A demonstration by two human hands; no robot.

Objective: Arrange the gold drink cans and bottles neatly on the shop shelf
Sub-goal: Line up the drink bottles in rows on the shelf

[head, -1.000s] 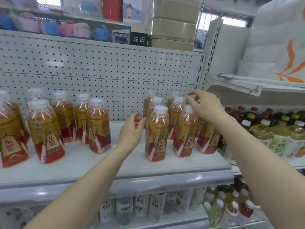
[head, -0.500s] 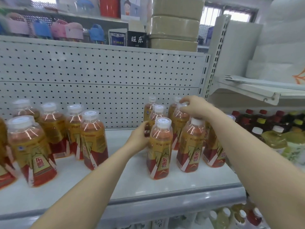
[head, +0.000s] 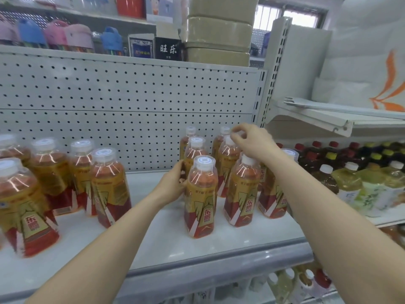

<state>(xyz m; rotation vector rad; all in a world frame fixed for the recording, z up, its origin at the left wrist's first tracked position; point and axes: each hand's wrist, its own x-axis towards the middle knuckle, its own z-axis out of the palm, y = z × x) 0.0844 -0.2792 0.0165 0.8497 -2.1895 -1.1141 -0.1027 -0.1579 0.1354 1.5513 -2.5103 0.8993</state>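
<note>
Gold-and-red labelled drink bottles with white caps stand on the white shelf (head: 153,244). One cluster of several is on the right, led by a front bottle (head: 201,198); another group (head: 109,187) stands on the left. My left hand (head: 173,185) grips the side of a second-row bottle (head: 195,154) just behind the front one. My right hand (head: 252,142) pinches the cap of a bottle (head: 229,159) further back in the cluster. A gap of bare shelf separates the two groups.
A white pegboard back panel (head: 131,102) rises behind the bottles. Pale green and dark drink bottles (head: 361,178) fill the neighbouring shelf on the right. Boxes and coloured goods (head: 219,31) sit above. More bottles (head: 295,284) stand on the shelf below.
My left hand moved forward from open air and took hold of the second-row bottle. My right hand settled lower onto a rear bottle's cap. The view moved closer.
</note>
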